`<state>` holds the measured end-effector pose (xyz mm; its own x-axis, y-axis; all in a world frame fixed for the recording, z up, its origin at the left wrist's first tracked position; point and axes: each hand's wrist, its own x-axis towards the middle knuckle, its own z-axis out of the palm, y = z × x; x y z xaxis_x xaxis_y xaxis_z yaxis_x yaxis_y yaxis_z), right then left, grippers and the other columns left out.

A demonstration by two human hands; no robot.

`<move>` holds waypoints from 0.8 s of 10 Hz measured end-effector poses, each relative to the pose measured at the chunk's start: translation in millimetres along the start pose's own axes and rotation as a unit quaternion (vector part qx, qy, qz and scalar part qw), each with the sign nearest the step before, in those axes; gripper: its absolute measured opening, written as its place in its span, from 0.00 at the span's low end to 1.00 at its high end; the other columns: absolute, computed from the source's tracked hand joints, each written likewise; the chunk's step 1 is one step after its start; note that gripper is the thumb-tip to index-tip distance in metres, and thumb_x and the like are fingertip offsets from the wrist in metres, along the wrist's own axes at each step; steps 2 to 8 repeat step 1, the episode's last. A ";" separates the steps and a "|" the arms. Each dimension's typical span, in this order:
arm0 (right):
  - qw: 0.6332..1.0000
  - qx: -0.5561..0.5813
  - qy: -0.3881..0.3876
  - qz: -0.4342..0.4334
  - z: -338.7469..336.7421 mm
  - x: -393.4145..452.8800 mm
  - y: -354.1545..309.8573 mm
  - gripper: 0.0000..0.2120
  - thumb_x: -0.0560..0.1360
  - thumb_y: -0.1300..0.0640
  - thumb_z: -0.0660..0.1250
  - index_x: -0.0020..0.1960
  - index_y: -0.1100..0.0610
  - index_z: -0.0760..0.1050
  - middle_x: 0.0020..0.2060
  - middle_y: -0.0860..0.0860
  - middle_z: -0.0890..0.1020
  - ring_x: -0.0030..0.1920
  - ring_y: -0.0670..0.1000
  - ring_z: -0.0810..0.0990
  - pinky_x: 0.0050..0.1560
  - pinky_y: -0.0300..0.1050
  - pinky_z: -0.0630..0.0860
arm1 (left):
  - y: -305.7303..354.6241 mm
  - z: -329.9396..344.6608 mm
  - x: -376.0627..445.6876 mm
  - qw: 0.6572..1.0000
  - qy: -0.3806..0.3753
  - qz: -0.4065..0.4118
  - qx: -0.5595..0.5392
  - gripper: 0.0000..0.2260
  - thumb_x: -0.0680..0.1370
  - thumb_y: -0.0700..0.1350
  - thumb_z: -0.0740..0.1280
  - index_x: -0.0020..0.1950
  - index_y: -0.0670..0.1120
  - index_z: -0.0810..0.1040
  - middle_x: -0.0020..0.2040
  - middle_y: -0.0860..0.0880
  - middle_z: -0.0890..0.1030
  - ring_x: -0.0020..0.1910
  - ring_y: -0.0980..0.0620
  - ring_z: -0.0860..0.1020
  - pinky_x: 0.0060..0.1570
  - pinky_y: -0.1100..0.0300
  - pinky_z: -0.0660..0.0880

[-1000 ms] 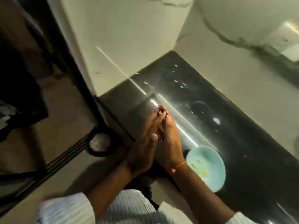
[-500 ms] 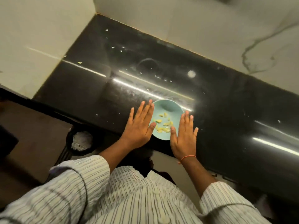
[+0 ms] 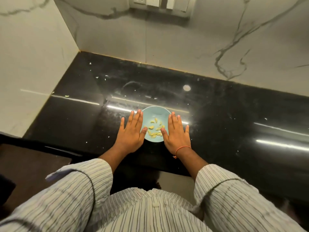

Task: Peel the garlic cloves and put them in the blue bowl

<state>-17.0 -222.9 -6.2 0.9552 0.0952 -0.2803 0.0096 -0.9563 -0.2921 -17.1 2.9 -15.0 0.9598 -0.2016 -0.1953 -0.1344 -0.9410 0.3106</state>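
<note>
A small blue bowl (image 3: pixel 154 113) sits on the black countertop (image 3: pixel 225 124) near its front edge. Several pale yellow peeled garlic cloves (image 3: pixel 154 129) lie inside it. My left hand (image 3: pixel 131 133) lies flat, palm down, on the counter at the bowl's left side, fingers straight. My right hand (image 3: pixel 177 133) lies flat at the bowl's right side, fingers straight, with an orange thread on the wrist. Both hands overlap the bowl's rim in view and hold nothing.
Small white peel flecks (image 3: pixel 107 76) are scattered over the counter, with a greenish scrap (image 3: pixel 66 96) at the far left. Marble walls (image 3: pixel 184 47) close the back and left. A socket plate (image 3: pixel 140 0) sits high on the back wall.
One second ago my hands were pressed together over the counter left of the bowl. They have parted and now lie flat on either side of it. The view has swung to face the counter squarely.
</note>
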 end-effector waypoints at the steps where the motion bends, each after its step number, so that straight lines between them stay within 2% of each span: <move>1: 0.999 -0.022 0.035 -0.030 -5.8 -9.6 2.3 0.36 0.86 0.36 0.44 0.85 0.51 0.35 0.84 0.46 0.33 0.83 0.50 0.30 0.83 0.67 0.44 | 5.4 -6.8 -6.6 0.997 0.051 0.016 0.047 0.32 0.86 0.62 0.42 0.86 0.50 0.36 0.86 0.51 0.35 0.83 0.50 0.31 0.79 0.37 0.30; 8: 0.999 -0.022 0.035 -0.030 -5.8 -9.6 2.3 0.36 0.86 0.36 0.44 0.85 0.51 0.35 0.84 0.46 0.33 0.83 0.50 0.30 0.83 0.67 0.44 | 5.4 -6.8 -6.6 0.997 0.051 0.016 0.047 0.32 0.86 0.62 0.42 0.86 0.50 0.36 0.86 0.51 0.35 0.83 0.50 0.31 0.79 0.37 0.30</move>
